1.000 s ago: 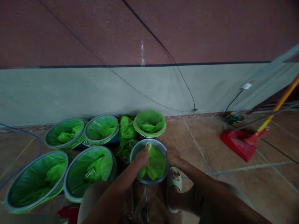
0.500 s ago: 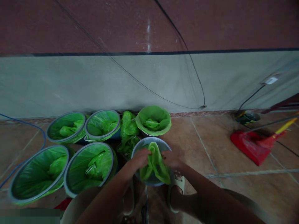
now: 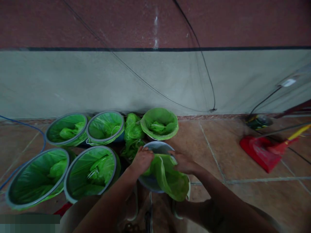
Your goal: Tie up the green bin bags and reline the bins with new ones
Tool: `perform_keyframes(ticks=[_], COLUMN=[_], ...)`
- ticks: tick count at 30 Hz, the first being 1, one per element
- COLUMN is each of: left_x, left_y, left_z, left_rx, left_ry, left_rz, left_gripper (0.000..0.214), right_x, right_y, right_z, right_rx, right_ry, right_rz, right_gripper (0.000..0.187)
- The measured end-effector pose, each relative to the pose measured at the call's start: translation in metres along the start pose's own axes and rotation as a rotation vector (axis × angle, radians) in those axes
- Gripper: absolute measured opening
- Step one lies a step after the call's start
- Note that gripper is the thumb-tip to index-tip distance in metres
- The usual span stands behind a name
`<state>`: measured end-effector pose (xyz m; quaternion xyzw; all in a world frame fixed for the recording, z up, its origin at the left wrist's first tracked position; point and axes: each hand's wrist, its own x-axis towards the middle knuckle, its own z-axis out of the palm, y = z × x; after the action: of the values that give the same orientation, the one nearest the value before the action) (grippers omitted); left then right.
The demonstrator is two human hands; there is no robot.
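Between my hands a green plastic bag (image 3: 170, 178) is stretched sideways, its lower part hanging over the near right rim of a grey bin (image 3: 157, 147). My left hand (image 3: 143, 159) is closed on the bag's left side, above the bin's left rim. On the other side my right hand (image 3: 182, 162) grips the bag's right edge, close to the bin's right rim. The fingertips of both hands are partly hidden. Just behind stands a bin lined with a green bag (image 3: 159, 119), with more bag bunched inside it.
Several lined bins stand at the left, one (image 3: 91, 173) nearest my left arm. Loose green bags (image 3: 133, 127) lie by the wall. A red dustpan (image 3: 261, 152) rests on the tiles at the right. A blue cable (image 3: 36, 127) runs along the far left.
The bag has been spread wider and its mouth opened out. My hands have moved apart slightly, and the bag's lower end now reaches farther toward me and to the right.
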<state>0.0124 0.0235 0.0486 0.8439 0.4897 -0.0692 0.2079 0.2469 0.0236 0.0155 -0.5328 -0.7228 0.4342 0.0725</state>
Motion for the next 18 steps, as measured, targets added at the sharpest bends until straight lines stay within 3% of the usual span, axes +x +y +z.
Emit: perform_keyframes(ticks=[2,5,7,10,14,18], left_x=[0.000,-0.002,-0.004,-0.010,-0.026,-0.041], left_y=[0.007,0.013,0.011,0.002,-0.014,-0.025], left_z=[0.002,0.002,-0.001,-0.007,-0.021,-0.035], left_rx=[-0.015,-0.006,0.012,0.049,0.128,0.071], left_ry=[0.015,0.044,0.084,0.106,-0.050,-0.194], left_rz=[0.068,0.075,0.002,-0.155,-0.320,-0.481], left_gripper=[0.029,0.031,0.030,0.028,0.031,0.027], right_x=[0.008,0.017,0.019,0.017,0.014,0.013], right_y=[-0.008,-0.009,-0.005,0.006,0.018,0.019], right_z=[0.009,0.017,0.015,-0.002,-0.030,-0.034], right_rx=[0.021,-0.113,-0.178,-0.106,-0.048,-0.215], right_ry=[-0.001,-0.009,0.034,0.212,0.379,0.276], right_rz=[-0.021,0.087,0.175,0.278,0.453,0.470], right_gripper=[0.066,0.034,0.024,0.027,0.032,0.030])
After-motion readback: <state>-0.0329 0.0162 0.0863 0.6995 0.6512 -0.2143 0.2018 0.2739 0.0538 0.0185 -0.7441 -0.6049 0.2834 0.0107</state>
